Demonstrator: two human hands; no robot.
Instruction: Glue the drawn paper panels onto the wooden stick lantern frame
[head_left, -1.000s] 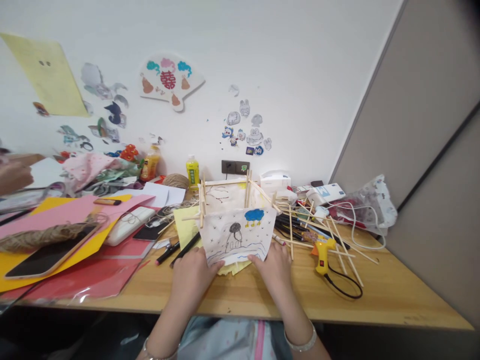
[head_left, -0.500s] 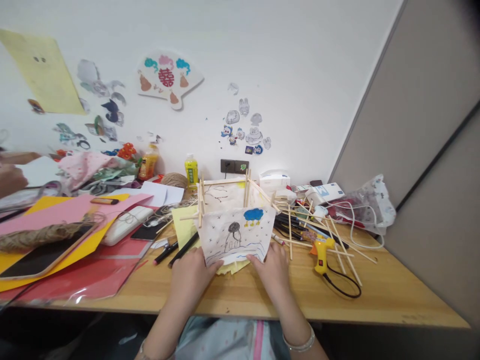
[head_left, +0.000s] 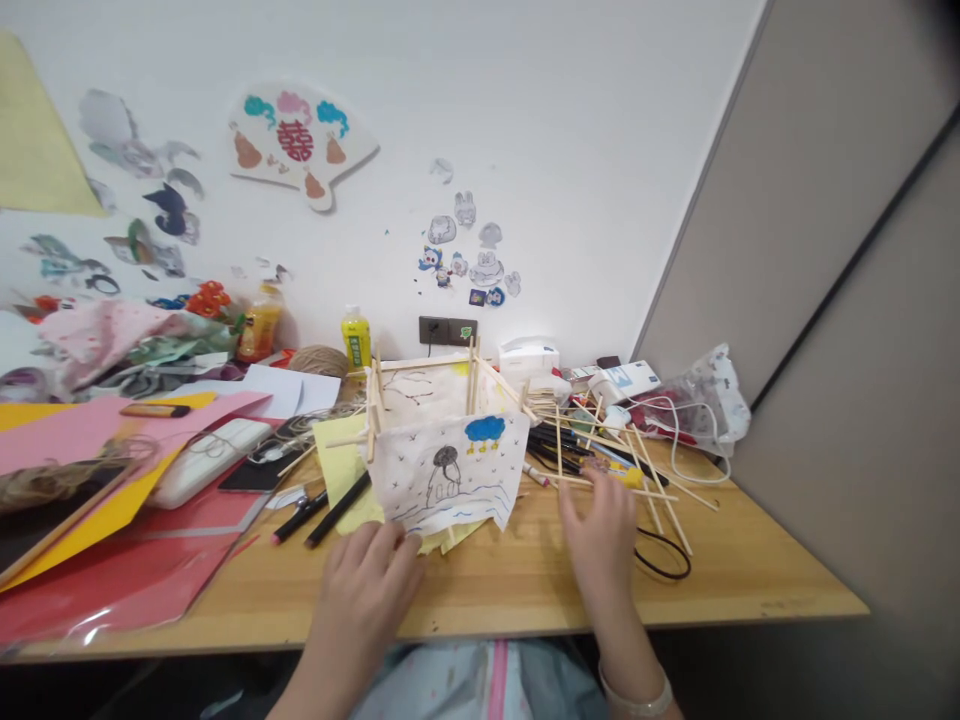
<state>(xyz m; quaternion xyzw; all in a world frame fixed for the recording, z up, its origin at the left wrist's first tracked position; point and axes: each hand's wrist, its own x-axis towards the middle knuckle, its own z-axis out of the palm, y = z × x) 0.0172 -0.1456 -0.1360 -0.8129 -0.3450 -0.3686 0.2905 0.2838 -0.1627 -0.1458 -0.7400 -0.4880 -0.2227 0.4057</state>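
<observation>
A white sheet (head_left: 442, 490) with a drawn jellyfish-like figure, a blue cloud and wavy lines hangs on the front of a frame of wooden sticks (head_left: 373, 415). My left hand (head_left: 375, 575) has its fingers curled at the sheet's lower left corner; the thumb is mostly hidden. To the right, my right hand (head_left: 602, 530) is closed over a yellow glue gun (head_left: 628, 476), covering most of its handle. The gun's black cord (head_left: 667, 575) loops out beside the wrist. Yellow paper (head_left: 341, 440) lies under and beside the frame.
Black markers (head_left: 337, 510) lie left of the frame. Loose sticks (head_left: 664, 500), pens and a plastic bag (head_left: 705, 400) crowd the right. Coloured paper (head_left: 142, 545), a white power bank-like block (head_left: 210, 462), twine (head_left: 319, 362) and bottles (head_left: 356, 340) fill the left and back.
My right hand has let go of the sheet's lower right corner and moved right onto the glue gun. My left hand stays by the lower left corner. The view has shifted right.
</observation>
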